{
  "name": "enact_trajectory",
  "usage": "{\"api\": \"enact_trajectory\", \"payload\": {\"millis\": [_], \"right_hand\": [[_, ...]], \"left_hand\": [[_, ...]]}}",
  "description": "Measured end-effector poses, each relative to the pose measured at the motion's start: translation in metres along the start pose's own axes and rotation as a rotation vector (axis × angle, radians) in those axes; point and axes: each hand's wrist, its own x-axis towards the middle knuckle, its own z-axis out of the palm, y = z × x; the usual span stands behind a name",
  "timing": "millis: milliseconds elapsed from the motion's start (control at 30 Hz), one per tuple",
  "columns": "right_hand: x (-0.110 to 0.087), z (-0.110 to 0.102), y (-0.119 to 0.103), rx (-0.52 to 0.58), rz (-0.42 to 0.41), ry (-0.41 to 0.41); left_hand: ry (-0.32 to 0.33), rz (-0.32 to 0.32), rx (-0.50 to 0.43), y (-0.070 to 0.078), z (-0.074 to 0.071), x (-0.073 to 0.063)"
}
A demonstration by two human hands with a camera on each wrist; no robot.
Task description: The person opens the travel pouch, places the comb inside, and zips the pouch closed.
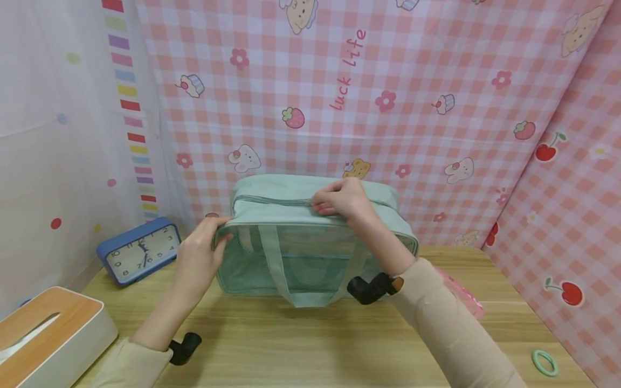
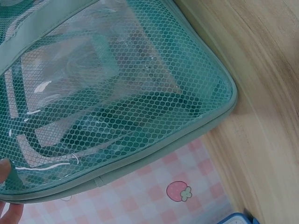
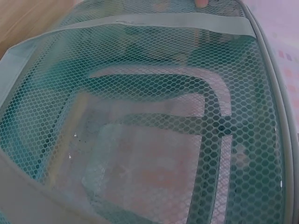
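Standing upright on the wooden table (image 1: 301, 350) before the pink checked cloth (image 1: 412, 134), the mint-green bag (image 1: 312, 264) is, in the head view, gripped at its upper left corner by the person's left hand (image 1: 200, 256), near the blue clock (image 1: 140, 250), while the right hand (image 1: 343, 199) pinches at the zipper (image 1: 271, 201) on top. From the left wrist I can see finger ends (image 2: 13, 213) at the rim (image 2: 154, 154), beside the honeycomb mesh (image 2: 145, 107). From the right wrist I get mostly mesh and a handle strap (image 3: 187, 20), one fingertip (image 3: 201, 3) at the upper edge, and can't tell the right hand's grip from there.
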Motion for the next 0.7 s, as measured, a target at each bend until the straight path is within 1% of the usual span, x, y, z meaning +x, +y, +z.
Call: {"api": "enact_trajectory", "payload": {"millis": [500,700], "right_hand": [[0.001,0.017,-0.005,-0.016,0.004,-0.008],[0.003,0.025,-0.006,0.01,0.008,-0.008]], "left_hand": [[-0.005,-0.006,-0.002,0.001,-0.001,-0.001],[-0.003,-0.005,-0.001,0.0,-0.001,-0.002]]}}
